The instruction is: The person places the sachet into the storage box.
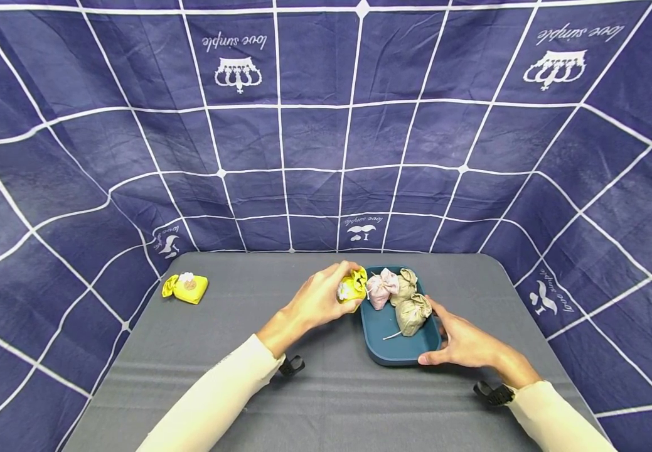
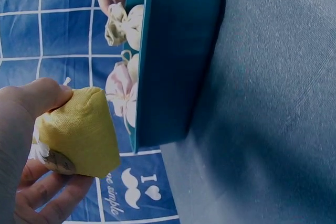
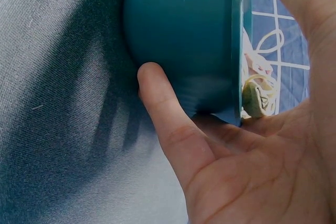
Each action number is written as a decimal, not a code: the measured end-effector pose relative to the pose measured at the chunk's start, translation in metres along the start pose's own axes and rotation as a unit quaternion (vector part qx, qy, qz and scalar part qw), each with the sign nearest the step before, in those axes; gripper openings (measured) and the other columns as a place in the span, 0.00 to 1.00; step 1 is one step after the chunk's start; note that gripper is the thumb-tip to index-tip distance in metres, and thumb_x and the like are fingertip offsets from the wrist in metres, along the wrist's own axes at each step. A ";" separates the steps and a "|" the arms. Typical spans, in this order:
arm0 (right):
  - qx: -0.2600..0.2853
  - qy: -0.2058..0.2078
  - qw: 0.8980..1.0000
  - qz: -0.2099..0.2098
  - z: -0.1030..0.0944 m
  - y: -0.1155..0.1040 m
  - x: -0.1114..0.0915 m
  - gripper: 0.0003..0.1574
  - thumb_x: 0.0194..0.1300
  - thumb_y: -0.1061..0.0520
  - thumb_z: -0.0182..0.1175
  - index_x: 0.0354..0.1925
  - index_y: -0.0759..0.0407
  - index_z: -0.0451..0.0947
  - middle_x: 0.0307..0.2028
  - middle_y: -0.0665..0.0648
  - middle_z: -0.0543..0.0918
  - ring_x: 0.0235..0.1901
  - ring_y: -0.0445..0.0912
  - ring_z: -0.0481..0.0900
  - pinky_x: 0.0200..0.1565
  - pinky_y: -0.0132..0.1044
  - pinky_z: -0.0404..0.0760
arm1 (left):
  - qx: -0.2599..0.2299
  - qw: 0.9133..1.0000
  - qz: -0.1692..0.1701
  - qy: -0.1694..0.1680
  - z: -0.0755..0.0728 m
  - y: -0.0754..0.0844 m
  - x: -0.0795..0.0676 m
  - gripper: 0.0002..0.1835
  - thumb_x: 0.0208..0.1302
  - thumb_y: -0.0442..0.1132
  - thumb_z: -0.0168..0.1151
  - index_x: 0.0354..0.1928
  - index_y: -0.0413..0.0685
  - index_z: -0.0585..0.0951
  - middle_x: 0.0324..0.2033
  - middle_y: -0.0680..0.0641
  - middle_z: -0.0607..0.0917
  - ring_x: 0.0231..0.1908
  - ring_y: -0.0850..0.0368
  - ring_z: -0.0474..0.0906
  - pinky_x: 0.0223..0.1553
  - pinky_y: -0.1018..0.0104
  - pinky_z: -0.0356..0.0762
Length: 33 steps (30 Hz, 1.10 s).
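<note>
A yellow cloth pouch (image 1: 351,290) is pinched between the thumb and fingers of my left hand (image 1: 319,297), just by the left rim of a dark blue box (image 1: 386,359). The left wrist view shows this pouch (image 2: 84,132) off the table, beside the box's wall (image 2: 176,61). Inside the box lie a pink pouch (image 1: 379,290) and two olive-beige pouches, the nearer one (image 1: 412,316) trailing a string. My right hand (image 1: 469,341) grips the box's right side, its thumb (image 3: 160,95) against the outer wall. Its other fingers are partly hidden.
Another yellow pouch (image 1: 191,289) with a white flower lies at the far left of the grey table (image 1: 235,339). A blue curtain with white grid lines (image 1: 314,138) rises behind the table and along both sides.
</note>
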State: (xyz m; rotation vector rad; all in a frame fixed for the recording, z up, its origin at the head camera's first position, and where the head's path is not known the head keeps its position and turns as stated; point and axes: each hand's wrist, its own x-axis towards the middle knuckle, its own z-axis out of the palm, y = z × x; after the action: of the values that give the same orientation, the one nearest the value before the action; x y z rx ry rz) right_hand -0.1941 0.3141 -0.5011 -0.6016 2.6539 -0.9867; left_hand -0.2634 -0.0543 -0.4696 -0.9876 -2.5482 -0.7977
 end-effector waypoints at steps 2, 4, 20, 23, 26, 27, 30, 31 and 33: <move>-0.001 0.000 1.000 0.002 0.000 0.000 0.000 0.89 0.58 0.41 0.91 0.92 0.73 0.44 0.50 0.60 0.91 0.47 0.46 0.88 0.48 0.38 0.87 | -0.006 1.000 0.002 -0.004 0.002 0.003 0.000 0.35 0.68 0.47 0.87 0.72 0.55 0.80 0.60 0.48 0.92 0.51 0.52 0.93 0.55 0.53 0.94; -0.006 0.001 1.000 0.004 0.000 0.000 0.000 0.89 0.58 0.41 0.91 0.92 0.73 0.44 0.47 0.58 0.90 0.45 0.45 0.86 0.47 0.37 0.85 | -0.010 1.000 0.004 -0.008 0.004 0.005 0.001 0.35 0.68 0.47 0.86 0.73 0.55 0.80 0.61 0.48 0.92 0.51 0.52 0.93 0.56 0.53 0.94; -0.012 0.002 1.000 0.005 0.000 0.000 0.001 0.89 0.58 0.40 0.91 0.92 0.73 0.44 0.50 0.61 0.91 0.47 0.47 0.88 0.49 0.37 0.86 | -0.012 0.999 0.020 -0.034 0.019 0.029 0.018 0.39 0.69 0.49 0.85 0.79 0.57 0.78 0.55 0.46 0.91 0.46 0.53 0.90 0.51 0.55 0.93; -0.012 0.001 1.000 0.005 0.000 0.000 0.001 0.89 0.58 0.40 0.91 0.92 0.73 0.44 0.50 0.61 0.91 0.48 0.47 0.88 0.49 0.37 0.86 | -0.014 0.999 0.019 -0.043 0.022 0.033 0.020 0.40 0.70 0.49 0.85 0.80 0.57 0.78 0.55 0.46 0.91 0.48 0.53 0.91 0.53 0.54 0.93; -0.010 0.001 1.000 0.006 0.000 0.000 0.001 0.89 0.58 0.40 0.91 0.92 0.72 0.44 0.48 0.59 0.91 0.46 0.47 0.87 0.48 0.36 0.85 | -0.013 0.999 0.020 -0.049 0.027 0.036 0.022 0.40 0.70 0.50 0.85 0.80 0.57 0.78 0.56 0.46 0.92 0.50 0.53 0.92 0.55 0.54 0.93; -0.009 0.000 1.000 0.006 0.000 0.000 0.001 0.89 0.58 0.40 0.91 0.92 0.72 0.44 0.47 0.59 0.91 0.46 0.46 0.87 0.48 0.36 0.85 | -0.013 0.998 0.020 -0.051 0.028 0.037 0.023 0.40 0.70 0.50 0.85 0.80 0.57 0.78 0.57 0.47 0.92 0.51 0.52 0.92 0.55 0.54 0.93; -0.007 0.000 1.000 0.004 0.000 0.000 0.001 0.89 0.58 0.40 0.91 0.92 0.72 0.44 0.49 0.59 0.92 0.47 0.46 0.88 0.49 0.37 0.86 | -0.011 0.998 0.024 -0.053 0.032 0.040 0.025 0.40 0.70 0.50 0.85 0.80 0.57 0.78 0.59 0.47 0.92 0.53 0.51 0.93 0.57 0.54 0.93; -0.007 0.000 1.000 0.004 0.000 0.000 0.001 0.89 0.58 0.40 0.91 0.92 0.72 0.44 0.49 0.59 0.92 0.47 0.47 0.88 0.49 0.37 0.86 | -0.010 0.998 0.026 -0.054 0.033 0.041 0.026 0.40 0.70 0.50 0.85 0.80 0.57 0.78 0.60 0.46 0.92 0.55 0.51 0.93 0.58 0.54 0.93; -0.007 0.000 1.000 0.003 -0.001 0.000 0.001 0.89 0.58 0.40 0.91 0.92 0.72 0.44 0.50 0.60 0.92 0.47 0.47 0.89 0.49 0.37 0.86 | -0.007 0.998 0.030 -0.054 0.036 0.043 0.027 0.41 0.69 0.50 0.85 0.80 0.58 0.77 0.60 0.46 0.92 0.56 0.50 0.94 0.58 0.53 0.94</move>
State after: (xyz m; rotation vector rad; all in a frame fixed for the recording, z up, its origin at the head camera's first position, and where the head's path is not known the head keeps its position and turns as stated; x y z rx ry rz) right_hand -0.1952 0.3142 -0.5010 -0.5967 2.6630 -0.9682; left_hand -0.2561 0.0070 -0.4696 -1.1353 -2.5927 -0.7675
